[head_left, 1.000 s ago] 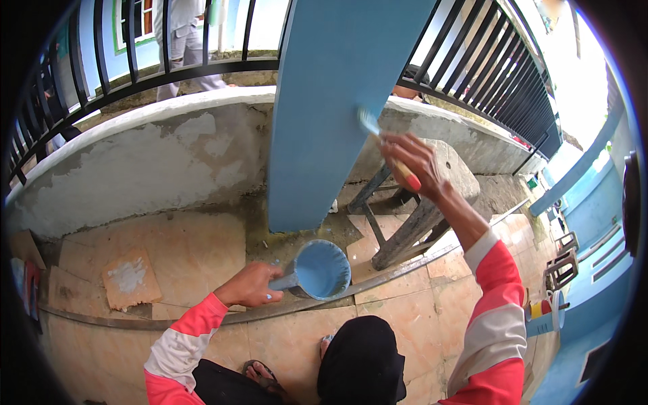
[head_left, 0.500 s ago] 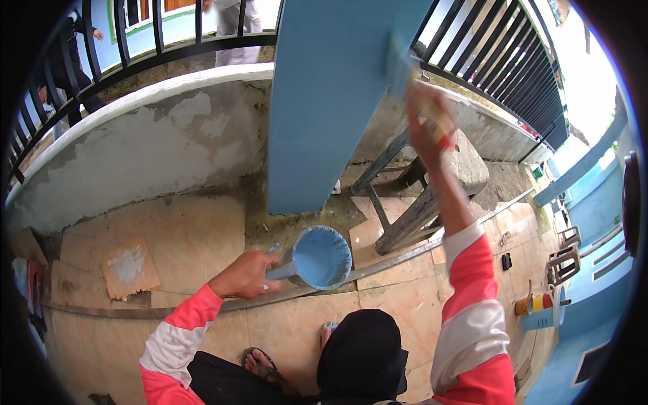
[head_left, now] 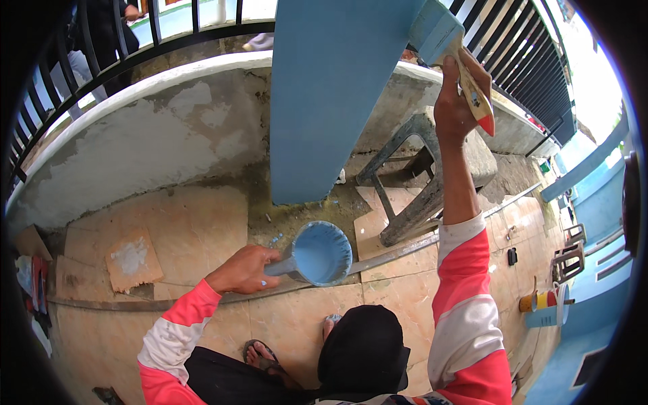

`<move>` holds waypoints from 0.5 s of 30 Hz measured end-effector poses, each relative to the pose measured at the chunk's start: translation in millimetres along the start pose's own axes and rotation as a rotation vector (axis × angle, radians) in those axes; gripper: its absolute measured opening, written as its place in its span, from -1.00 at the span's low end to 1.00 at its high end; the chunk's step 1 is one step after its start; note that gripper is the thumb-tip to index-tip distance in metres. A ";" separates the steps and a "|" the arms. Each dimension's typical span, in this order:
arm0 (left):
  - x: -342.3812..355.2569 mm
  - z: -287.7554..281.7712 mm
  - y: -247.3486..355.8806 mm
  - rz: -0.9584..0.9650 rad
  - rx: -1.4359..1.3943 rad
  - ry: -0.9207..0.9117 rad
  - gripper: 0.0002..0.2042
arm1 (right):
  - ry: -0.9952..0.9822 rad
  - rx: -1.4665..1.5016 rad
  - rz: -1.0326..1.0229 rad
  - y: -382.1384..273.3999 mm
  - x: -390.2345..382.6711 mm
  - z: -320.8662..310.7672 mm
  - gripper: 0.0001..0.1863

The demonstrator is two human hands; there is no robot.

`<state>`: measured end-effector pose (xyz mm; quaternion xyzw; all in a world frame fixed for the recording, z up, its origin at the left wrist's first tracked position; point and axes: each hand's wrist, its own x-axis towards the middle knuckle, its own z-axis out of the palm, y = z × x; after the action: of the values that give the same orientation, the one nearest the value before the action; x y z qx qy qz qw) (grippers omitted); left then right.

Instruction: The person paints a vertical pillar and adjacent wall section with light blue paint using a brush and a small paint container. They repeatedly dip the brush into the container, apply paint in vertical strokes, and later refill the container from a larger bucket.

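Note:
My left hand [head_left: 244,270] grips the handle of a round scoop of light blue paint [head_left: 320,253], held low over the tiles. High at the right, my right hand [head_left: 457,98] is closed on a wide paintbrush [head_left: 474,91] with a red-tipped wooden handle; its blue-coated bristles are against the upper right edge of the blue pillar [head_left: 327,94]. A paint-spattered stool [head_left: 472,169] stands just right of the pillar, below my right hand.
A low patchy wall [head_left: 155,135] carries black railings [head_left: 547,81]; people [head_left: 94,40] are beyond it. A metal strip [head_left: 398,251] crosses the tiles [head_left: 405,304]. Buckets [head_left: 543,310] and more stools [head_left: 563,263] are at right, a loose tile [head_left: 135,263] at left.
My right hand and brush have moved upward and rightward along the pillar to its upper edge. My left hand with the scoop has shifted slightly. People beyond the railing have moved.

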<state>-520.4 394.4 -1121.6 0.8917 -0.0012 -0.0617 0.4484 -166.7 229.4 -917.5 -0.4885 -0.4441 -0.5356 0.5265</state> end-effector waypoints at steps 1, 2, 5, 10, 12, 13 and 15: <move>-1.5 -1.1 0.8 -0.013 -0.020 -0.002 -0.64 | -0.046 0.019 0.041 3.0 -13.6 -4.0 -0.77; -1.0 -2.2 3.6 -0.017 -0.041 -0.009 -0.64 | -0.137 -0.068 0.044 4.4 -34.5 -13.7 -0.76; 1.7 -5.7 17.7 -0.082 -0.018 -0.023 -0.66 | -0.289 0.067 0.204 7.5 -132.7 -43.6 -0.80; 1.4 -5.0 21.4 -0.109 -0.044 -0.006 -0.65 | -0.568 0.059 0.260 -20.2 -201.9 -76.3 -0.77; 0.9 -5.6 22.3 -0.129 -0.056 -0.017 -0.65 | -0.586 0.057 0.063 -5.1 -165.0 -60.2 -0.80; 0.5 -6.1 22.8 -0.127 -0.062 -0.016 -0.65 | -0.562 0.019 0.069 3.1 -138.6 -56.0 -0.81; -1.6 -4.6 20.1 -0.122 -0.063 -0.004 -0.66 | -0.398 -0.052 0.057 -4.1 -92.6 -39.4 -0.81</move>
<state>-520.5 386.2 -1102.7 0.8755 0.0543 -0.0909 0.4715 -175.9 202.7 -1014.2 -0.6104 -0.5114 -0.4247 0.4306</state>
